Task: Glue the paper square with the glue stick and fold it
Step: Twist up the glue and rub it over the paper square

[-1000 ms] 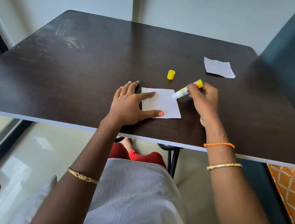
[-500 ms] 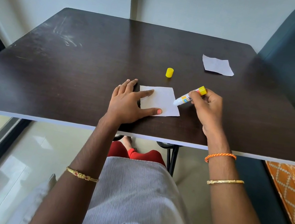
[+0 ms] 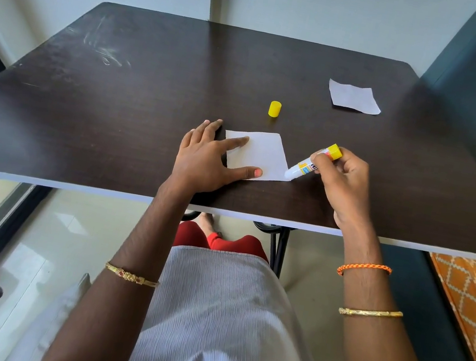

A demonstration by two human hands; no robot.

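Left hand (image 3: 202, 158) lies flat with straight fingers pressing the white paper square (image 3: 261, 154) onto the dark wooden table (image 3: 151, 87). Right hand (image 3: 340, 181) grips the white glue stick with a yellow base (image 3: 312, 162), tip touching the square's near right corner. Its label is partly hidden by fingers. Beyond stand a small yellow cap (image 3: 274, 109) and another white paper piece (image 3: 353, 97).

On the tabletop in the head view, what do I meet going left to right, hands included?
Left hand pressing the paper → paper square → glue stick → right hand gripping it. The yellow cap and the spare paper lie farther back; I leave them out.
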